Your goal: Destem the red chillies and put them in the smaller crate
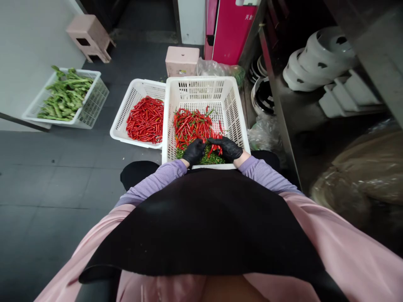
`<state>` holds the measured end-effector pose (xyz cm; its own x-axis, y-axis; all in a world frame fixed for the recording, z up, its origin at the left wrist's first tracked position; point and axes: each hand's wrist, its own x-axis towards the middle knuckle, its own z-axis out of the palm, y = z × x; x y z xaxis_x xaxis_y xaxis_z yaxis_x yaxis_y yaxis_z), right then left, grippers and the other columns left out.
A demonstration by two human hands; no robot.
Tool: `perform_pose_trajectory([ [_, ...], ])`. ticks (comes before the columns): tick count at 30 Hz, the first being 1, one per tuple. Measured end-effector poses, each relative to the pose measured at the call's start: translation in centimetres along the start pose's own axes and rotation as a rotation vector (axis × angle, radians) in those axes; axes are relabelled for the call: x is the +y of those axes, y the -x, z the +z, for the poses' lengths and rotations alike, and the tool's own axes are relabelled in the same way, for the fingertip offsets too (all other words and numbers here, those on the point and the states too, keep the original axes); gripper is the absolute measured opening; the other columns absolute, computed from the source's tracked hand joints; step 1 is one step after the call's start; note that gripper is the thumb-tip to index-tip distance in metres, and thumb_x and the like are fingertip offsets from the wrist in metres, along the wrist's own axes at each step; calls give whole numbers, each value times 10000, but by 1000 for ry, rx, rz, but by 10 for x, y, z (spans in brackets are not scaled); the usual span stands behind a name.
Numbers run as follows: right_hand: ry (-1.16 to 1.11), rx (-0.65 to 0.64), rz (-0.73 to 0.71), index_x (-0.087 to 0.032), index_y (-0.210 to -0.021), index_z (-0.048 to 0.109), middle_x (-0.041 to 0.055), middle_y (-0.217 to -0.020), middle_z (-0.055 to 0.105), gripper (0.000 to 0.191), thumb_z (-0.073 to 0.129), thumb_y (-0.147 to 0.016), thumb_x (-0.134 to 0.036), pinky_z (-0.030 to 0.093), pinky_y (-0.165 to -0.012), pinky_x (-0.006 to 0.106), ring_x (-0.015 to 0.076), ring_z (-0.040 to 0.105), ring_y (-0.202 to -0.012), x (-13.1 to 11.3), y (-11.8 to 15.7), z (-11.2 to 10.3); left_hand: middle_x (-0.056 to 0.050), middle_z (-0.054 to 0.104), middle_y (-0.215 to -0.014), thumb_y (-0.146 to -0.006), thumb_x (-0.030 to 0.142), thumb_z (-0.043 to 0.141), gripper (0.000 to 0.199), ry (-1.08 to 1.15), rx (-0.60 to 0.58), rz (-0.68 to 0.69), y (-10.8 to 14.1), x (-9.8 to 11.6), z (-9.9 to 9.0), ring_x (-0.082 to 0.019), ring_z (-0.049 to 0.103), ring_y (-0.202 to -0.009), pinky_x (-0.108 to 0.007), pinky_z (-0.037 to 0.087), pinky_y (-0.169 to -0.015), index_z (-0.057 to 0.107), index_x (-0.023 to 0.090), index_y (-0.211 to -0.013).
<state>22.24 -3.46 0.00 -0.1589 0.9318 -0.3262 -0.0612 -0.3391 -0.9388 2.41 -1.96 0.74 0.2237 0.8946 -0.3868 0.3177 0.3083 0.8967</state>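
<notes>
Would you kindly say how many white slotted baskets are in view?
3: the left basket, holding green stalks; the middle basket, holding red chillies; and the right basket, beneath the left hand and right hand. No others show.

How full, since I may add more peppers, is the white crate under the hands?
Partly full: red peppers and green stems lie in the crate, but bare floor shows at its far side.
</notes>
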Motion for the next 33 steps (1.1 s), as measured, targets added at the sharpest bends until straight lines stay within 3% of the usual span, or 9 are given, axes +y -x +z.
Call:
perform_pose_trajectory([
  [4,-94,72,21,-224,-753,725,7,-744,781,523,1047,-548,-581,636,-864,369,244,776,-884,1,-1,16,-60,764,-858,-937,347,808,150,-297,-91,200,1,-3,3,-258,725,-908,-352,547,-887,780,206,-897],
  [8,-181,213,27,-235,-789,710,-28,-686,728,516,1042,-544,-546,621,-776,351,217,734,-777,-1,3,14,-35,666,-689,-1046,386,651,302,-243,-147,64,-1,-5,-1,-222,635,-689,-346,503,-742,766,207,-831],
  [10,-206,223,61,-238,-775,693,-36,-648,698,518,1044,-538,-536,618,-749,348,207,712,-722,-1,5,11,-27,625,-650,-1069,397,616,359,-256,-169,64,0,-5,-2,-208,590,-646,-343,470,-713,748,211,-792],
  [15,-181,107,93,-234,-772,729,-5,-752,791,486,1051,-525,-502,634,-799,342,215,753,-768,-6,4,-2,-37,676,-739,-1035,492,688,371,-326,-155,304,8,-1,-3,-220,615,-758,-338,486,-785,704,239,-764],
  [20,-63,-70,221,-236,-730,767,13,-725,786,416,1049,-514,-452,627,-797,350,221,754,-738,-23,2,-15,-65,740,-774,-1046,592,648,469,-214,-346,336,23,3,-4,-223,662,-751,-355,535,-784,698,244,-736],
  [23,-68,-141,247,-246,-718,759,20,-731,787,399,1026,-512,-460,626,-789,369,231,751,-733,-31,-4,-8,-67,768,-803,-1024,542,679,403,-211,-437,428,31,6,-5,-231,704,-797,-368,575,-834,720,249,-751],
  [27,47,-216,292,-256,-672,729,51,-725,786,417,1033,-504,-488,626,-719,388,252,744,-708,-39,-33,23,-82,781,-838,-977,313,672,244,-260,-612,627,31,4,-2,-269,746,-857,-425,617,-909,707,277,-738],
  [30,87,-240,239,-259,-756,780,55,-803,818,403,1031,-542,-491,639,-713,373,242,753,-737,-57,-75,57,-117,781,-890,-1045,277,584,253,-320,-391,621,25,-4,-1,-296,753,-876,-466,631,-918,729,262,-838],
  [33,101,-246,145,-241,-874,802,56,-886,835,327,972,-709,-466,632,-689,333,215,741,-767,-89,-132,100,-128,774,-891,-1003,253,667,109,-364,-140,512,18,-10,1,-304,738,-834,-460,646,-831,756,234,-943],
])
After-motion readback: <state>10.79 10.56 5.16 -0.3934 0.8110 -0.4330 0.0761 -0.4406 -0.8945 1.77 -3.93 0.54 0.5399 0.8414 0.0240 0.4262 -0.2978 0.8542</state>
